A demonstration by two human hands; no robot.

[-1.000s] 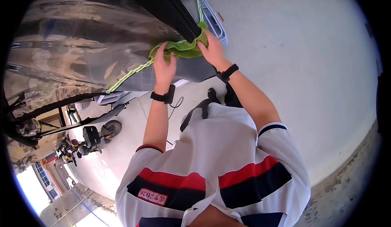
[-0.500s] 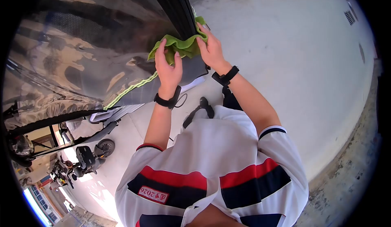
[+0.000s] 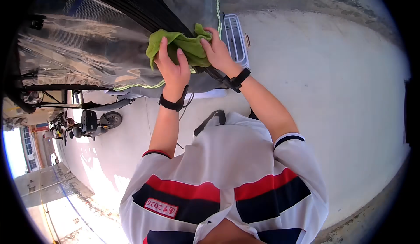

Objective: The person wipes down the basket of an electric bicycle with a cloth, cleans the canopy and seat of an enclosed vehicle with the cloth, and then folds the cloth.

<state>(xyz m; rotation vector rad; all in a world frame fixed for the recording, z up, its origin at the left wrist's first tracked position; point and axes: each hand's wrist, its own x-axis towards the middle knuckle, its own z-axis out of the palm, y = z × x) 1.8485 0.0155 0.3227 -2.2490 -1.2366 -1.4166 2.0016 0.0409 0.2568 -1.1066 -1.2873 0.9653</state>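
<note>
Over black strip, left hand, right hand, holding green cloth

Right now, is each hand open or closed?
Left hand: on green cloth, thumb and finger parted; grip unclear.
Right hand: at the cloth's other end; grip unclear.

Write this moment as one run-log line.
left grip: on green cloth | right grip: on green cloth | cloth: bunched across black strip
</note>
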